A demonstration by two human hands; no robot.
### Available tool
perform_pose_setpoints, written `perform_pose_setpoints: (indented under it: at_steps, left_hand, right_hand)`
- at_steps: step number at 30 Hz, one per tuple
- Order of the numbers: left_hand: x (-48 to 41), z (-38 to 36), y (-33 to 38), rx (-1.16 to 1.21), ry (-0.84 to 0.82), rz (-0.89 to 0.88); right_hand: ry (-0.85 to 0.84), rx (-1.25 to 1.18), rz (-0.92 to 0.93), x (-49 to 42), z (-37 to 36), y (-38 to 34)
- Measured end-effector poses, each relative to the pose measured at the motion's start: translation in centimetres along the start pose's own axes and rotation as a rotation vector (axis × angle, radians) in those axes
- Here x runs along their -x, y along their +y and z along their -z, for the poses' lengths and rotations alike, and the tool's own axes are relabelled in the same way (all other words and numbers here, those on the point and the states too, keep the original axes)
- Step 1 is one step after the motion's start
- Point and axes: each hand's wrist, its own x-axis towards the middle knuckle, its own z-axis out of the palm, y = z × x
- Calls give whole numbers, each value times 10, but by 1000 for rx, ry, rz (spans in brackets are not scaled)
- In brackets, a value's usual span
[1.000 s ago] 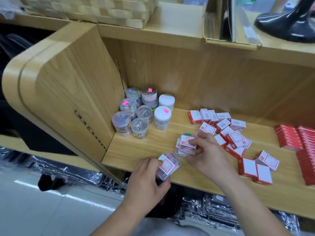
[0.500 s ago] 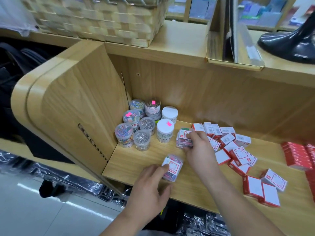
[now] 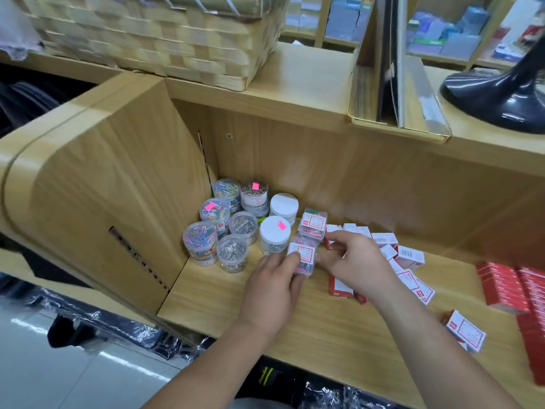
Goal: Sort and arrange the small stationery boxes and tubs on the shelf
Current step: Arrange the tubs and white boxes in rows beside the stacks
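Now L grip (image 3: 272, 286) pinches clear box (image 3: 305, 255).

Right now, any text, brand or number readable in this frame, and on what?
Nothing legible.
Clear box held by the left hand: red-framed label, print blurred.
Red-and-white boxes: labels too small.
Pink stickers on tubs: no readable marks.
Yellow script on black item below the shelf: blurred.

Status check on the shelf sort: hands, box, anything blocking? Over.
Left hand holds clear clip box. Right hand at its side, grip unclear. Second clear box set beside white-lid tubs. Loose red boxes crowd the right.
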Motion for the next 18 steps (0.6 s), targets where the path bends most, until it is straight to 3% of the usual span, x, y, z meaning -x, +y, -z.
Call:
perform_pose_setpoints:
  at_steps: [6,12,18]
  left_hand:
    - [16,3,-6,206,68,72]
    - [10,1,-22,130,25,120]
    - [-3,-4,-22,120,-5,105]
  right_hand:
    - [-153,-93,0,-5,4,-9]
    - [-222,5,12,-11,-4,-22]
    - [-89,91,34,1,-8,-12]
